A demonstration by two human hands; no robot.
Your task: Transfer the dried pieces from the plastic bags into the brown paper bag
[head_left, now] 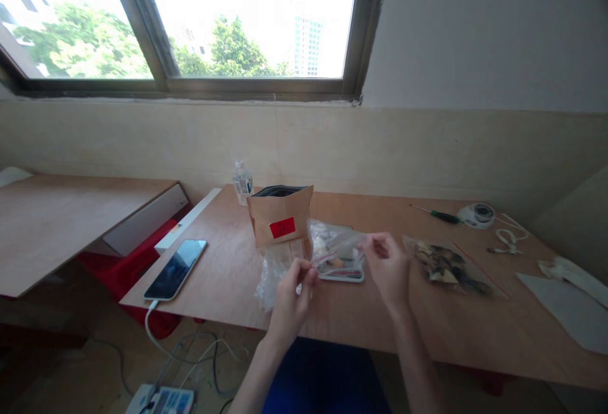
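Note:
Between my hands is a clear zip bag (pixel 331 239) with a red seal line and pale pieces inside. My left hand (pixel 293 288) pinches its lower left corner. My right hand (pixel 387 266) pinches the right end of its edge. Under the bag lies a white-rimmed tray or device (pixel 349 276), mostly covered. Just left of it are crumpled clear plastic bags (pixel 273 275). Behind these stands an open brown paper pouch (pixel 281 214) with a red label. Right of my right hand lies another zip bag (pixel 441 265) holding dark and tan pieces.
A charging phone (pixel 175 269) lies at the table's left edge, its cable hanging down to a power strip (pixel 161 399). A water bottle (pixel 242 183) stands at the back. A screwdriver (pixel 444 216), a dome camera (pixel 476 215) and a grey sheet (pixel 565 309) are at the right.

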